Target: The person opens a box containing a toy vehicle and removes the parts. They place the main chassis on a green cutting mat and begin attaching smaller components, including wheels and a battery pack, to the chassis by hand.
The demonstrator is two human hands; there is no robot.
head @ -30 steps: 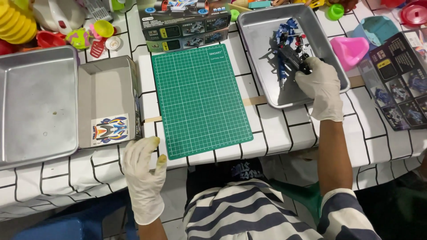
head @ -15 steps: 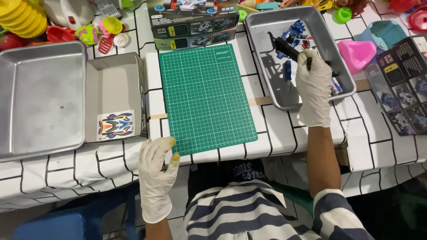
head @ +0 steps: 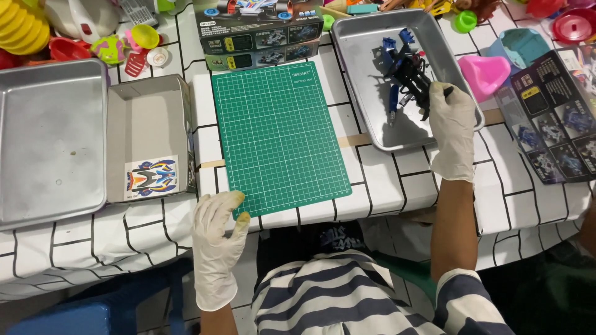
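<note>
While the right hand [head: 452, 119] reached forward into the metal tray [head: 372, 74] at the far right of the counter [head: 385, 180], its gloved fingers were curled around the rear of a blue and black toy car frame [head: 403, 68], pinching it from the near side. That forearm ran straight out from the striped sleeve [head: 462, 298], wrist slightly bent toward the tray. The toy car frame lay in the middle of the tray, tilted, with dark parts sticking out of it (too tangled to tell apart).

The left hand [head: 216, 236] rested flat on the near edge of the counter, fingers loosely spread and holding nothing, its fingertips touching the near left corner of the green cutting mat [head: 279, 136]. The left forearm came up almost vertically from below.

The green cutting mat lay bare in the centre, between the two sides. Just left of it stood an open cardboard box lid [head: 146, 118] with a sticker sheet [head: 152, 176] in its near corner, and beside that a large empty metal pan [head: 49, 142]. Beyond the mat lay the toy's printed box [head: 261, 38]; a pink plastic piece [head: 484, 73] and a dark leaflet [head: 552, 118] sat to the right of the tray.
</note>
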